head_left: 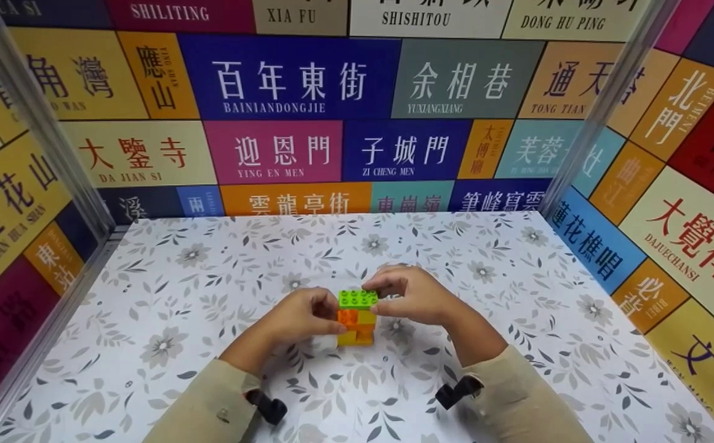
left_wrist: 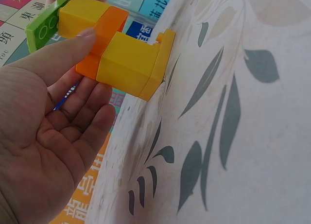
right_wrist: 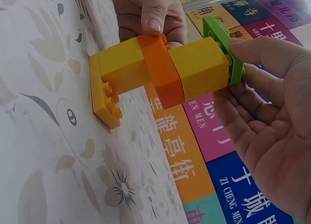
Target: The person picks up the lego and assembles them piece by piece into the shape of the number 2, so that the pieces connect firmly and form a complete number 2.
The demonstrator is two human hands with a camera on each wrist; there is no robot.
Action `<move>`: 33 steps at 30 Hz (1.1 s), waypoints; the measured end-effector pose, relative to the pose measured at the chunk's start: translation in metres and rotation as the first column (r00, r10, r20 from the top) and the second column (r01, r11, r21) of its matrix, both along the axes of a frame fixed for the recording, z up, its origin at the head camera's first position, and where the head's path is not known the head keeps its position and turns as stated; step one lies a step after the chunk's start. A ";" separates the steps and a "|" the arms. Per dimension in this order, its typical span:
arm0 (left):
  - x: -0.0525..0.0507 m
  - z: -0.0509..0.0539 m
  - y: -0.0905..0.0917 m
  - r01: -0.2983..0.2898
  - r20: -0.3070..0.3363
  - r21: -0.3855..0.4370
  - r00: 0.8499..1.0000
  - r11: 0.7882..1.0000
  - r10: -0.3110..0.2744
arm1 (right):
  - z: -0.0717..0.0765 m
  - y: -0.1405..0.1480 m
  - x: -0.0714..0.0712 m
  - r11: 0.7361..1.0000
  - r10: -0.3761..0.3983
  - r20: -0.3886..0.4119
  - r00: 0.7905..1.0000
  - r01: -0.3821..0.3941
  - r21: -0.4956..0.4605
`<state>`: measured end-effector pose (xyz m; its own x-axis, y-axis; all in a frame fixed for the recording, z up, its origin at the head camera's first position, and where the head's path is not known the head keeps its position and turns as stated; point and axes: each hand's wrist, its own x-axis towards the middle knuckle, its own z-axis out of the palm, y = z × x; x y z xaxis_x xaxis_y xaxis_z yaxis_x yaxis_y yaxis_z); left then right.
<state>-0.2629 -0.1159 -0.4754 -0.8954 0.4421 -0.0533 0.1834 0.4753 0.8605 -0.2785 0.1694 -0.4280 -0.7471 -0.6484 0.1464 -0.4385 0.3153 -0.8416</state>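
Observation:
A small tower of toy building bricks stands on the table between both hands. Its thin base plate is yellow-orange, under a yellow brick, an orange brick and another yellow brick. At the top is a thin green plate with studs; I cannot tell whether it is fully pressed down. My left hand holds the tower's side, thumb at the orange brick and fingers on the far side. With thumb and fingers, my right hand pinches the green plate's edge.
The white tabletop has a grey flower and leaf pattern. Colourful panels with printed characters rise behind it and on both sides. Metal corner posts join the panels. A black strap end sticks out at the left wrist.

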 end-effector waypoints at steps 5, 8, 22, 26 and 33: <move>0.000 0.001 0.000 -0.007 0.010 -0.008 1.000 1.000 0.007 | 0.000 -0.001 0.001 1.000 -0.005 0.000 1.000 0.005 0.012; 0.000 0.001 0.000 -0.010 0.017 -0.011 1.000 1.000 0.010 | 0.000 0.000 0.001 1.000 -0.003 0.001 1.000 0.003 0.007; 0.000 -0.001 -0.001 0.002 -0.006 0.000 1.000 1.000 -0.002 | -0.003 0.000 0.000 1.000 -0.002 -0.003 1.000 0.002 0.005; 0.000 -0.001 -0.001 -0.001 0.001 -0.006 1.000 1.000 0.001 | -0.004 -0.001 -0.001 1.000 -0.004 -0.003 1.000 0.004 0.001; -0.001 -0.002 -0.001 -0.002 -0.006 0.002 1.000 1.000 0.002 | -0.005 0.000 -0.002 0.999 -0.025 -0.020 0.999 0.026 0.037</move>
<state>-0.2635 -0.1172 -0.4773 -0.8965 0.4405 -0.0469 0.1880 0.4742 0.8601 -0.2806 0.1691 -0.4333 -0.7608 -0.6344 0.1371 -0.4463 0.3579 -0.8202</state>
